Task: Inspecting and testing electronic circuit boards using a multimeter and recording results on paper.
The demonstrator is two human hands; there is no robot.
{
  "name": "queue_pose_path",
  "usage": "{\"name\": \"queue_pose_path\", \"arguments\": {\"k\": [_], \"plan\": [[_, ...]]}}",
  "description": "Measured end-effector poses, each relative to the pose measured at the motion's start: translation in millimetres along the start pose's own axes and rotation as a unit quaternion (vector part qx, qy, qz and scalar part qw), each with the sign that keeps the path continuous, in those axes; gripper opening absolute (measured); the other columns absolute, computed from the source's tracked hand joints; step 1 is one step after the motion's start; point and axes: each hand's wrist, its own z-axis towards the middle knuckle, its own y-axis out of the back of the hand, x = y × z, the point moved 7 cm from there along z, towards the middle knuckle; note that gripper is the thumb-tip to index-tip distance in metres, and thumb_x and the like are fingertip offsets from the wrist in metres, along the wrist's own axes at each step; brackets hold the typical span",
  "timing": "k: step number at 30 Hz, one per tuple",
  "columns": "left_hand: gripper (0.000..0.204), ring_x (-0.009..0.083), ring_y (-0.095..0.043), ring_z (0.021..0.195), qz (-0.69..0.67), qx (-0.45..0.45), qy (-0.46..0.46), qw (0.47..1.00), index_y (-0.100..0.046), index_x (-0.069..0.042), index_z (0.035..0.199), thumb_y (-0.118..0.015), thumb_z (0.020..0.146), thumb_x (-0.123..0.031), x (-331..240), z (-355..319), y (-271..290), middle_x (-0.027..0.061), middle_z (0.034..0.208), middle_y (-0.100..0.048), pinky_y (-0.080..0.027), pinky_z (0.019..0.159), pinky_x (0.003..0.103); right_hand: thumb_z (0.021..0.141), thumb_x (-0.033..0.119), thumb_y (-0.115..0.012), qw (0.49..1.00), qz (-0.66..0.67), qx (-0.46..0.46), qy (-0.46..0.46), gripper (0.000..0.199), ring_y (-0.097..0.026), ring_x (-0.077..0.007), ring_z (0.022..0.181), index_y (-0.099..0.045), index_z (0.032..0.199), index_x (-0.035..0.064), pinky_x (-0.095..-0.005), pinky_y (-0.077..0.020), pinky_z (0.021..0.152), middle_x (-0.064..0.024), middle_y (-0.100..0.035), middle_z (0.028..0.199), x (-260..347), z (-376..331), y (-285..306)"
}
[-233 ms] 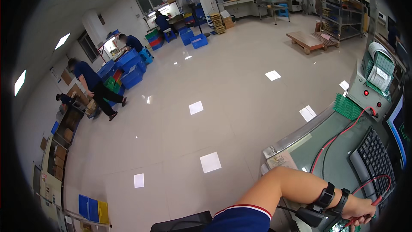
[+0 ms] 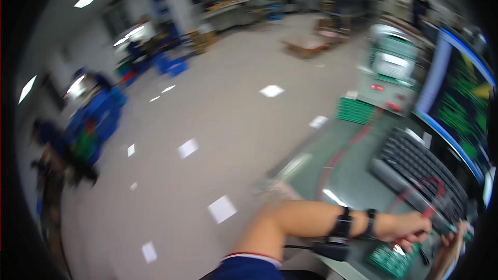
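Observation:
My left hand (image 2: 407, 226) reaches across the bench with its fingers closed round a red test probe (image 2: 429, 211), whose red wire loops over the keyboard (image 2: 420, 162). Just below that hand lies a green circuit board (image 2: 393, 260) with bright solder points. My right hand (image 2: 454, 241) shows only in part at the lower right rim, smeared by motion; something small and green is by its fingers. Between the hands is a short black object (image 2: 424, 255), too blurred to name. Black straps with a small box (image 2: 332, 250) sit on my left forearm.
A grey-white tester box (image 2: 386, 93) with red lights carries green boards and a white roll. Beside it is a green board stack (image 2: 355, 110). A monitor (image 2: 456, 98) stands behind the keyboard. Blue crates (image 2: 96, 116) and a walking person (image 2: 57, 142) are across the floor at left.
My view has swung to the right, so bench, monitor and keyboard show more fully. My right hand and the circuit board have come further into view; my left hand keeps its hold on the probe.

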Motion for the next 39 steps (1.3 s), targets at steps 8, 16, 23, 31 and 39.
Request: {"name": "queue_pose_path", "arguments": {"k": [8, 16, 23, 31, 39], "plan": [[0.037, 0.0056, -0.037, 0.041, 0.047, -0.015, 0.114, 0.992, -0.043, -0.01, 0.07, -0.038, 0.101, -0.029, -10, -2, 22, -0.007, 0.051, -0.03, -0.03, 0.113, 0.046, 0.093, 0.021, -0.062, 0.983, -0.027, 0.176, 0.053, 0.023, -0.063, -0.0149, 0.069, -0.047, 0.097, 0.003, -0.0248, -0.0517, 0.057, -0.0115, -0.063, 0.08, 30, -58, -125], [0.033, 0.0056, -0.036, 0.043, 0.071, -0.028, 0.111, 0.991, -0.045, -0.007, 0.071, -0.04, 0.097, -0.027, -13, -5, 13, -0.0059, 0.051, -0.032, -0.035, 0.111, 0.045, 0.094, 0.016, -0.061, 0.975, 0.007, 0.221, 0.004, 0.018, -0.063, -0.0136, 0.071, -0.048, 0.095, 0.0038, -0.0259, -0.0526, 0.064, -0.011, -0.063, 0.081, 32, -74, -134], [0.033, 0.0057, -0.036, 0.044, 0.105, -0.022, 0.11, 0.988, -0.046, -0.006, 0.071, -0.04, 0.096, -0.027, -14, -5, 14, -0.0054, 0.051, -0.033, -0.036, 0.11, 0.044, 0.093, 0.012, -0.062, 0.972, 0.004, 0.235, -0.011, 0.016, -0.064, -0.0131, 0.073, -0.049, 0.095, 0.0029, -0.0256, -0.0528, 0.066, -0.0101, -0.064, 0.083, 29, -76, -141], [0.034, 0.0051, -0.037, 0.047, 0.175, -0.026, 0.125, 0.976, -0.047, -0.008, 0.079, -0.04, 0.101, -0.033, -14, -5, 8, -0.0067, 0.053, -0.033, -0.041, 0.105, 0.041, 0.091, 0.006, -0.063, 0.964, 0.004, 0.266, -0.003, 0.016, -0.064, -0.0131, 0.076, -0.052, 0.101, 0.0009, -0.0256, -0.0525, 0.067, -0.0107, -0.065, 0.084, 19, -84, -149], [0.034, 0.0045, -0.037, 0.048, 0.163, -0.101, 0.102, 0.976, -0.054, -0.004, 0.09, -0.038, 0.103, -0.032, -14, -4, 4, -0.0058, 0.057, -0.035, -0.047, 0.097, 0.04, 0.096, 0.02, -0.058, 0.96, -0.099, 0.259, 0.03, 0.02, -0.063, -0.0136, 0.083, -0.048, 0.095, 0.0036, -0.0281, -0.0515, 0.074, -0.0098, -0.065, 0.086, 33, -72, -151]]}}
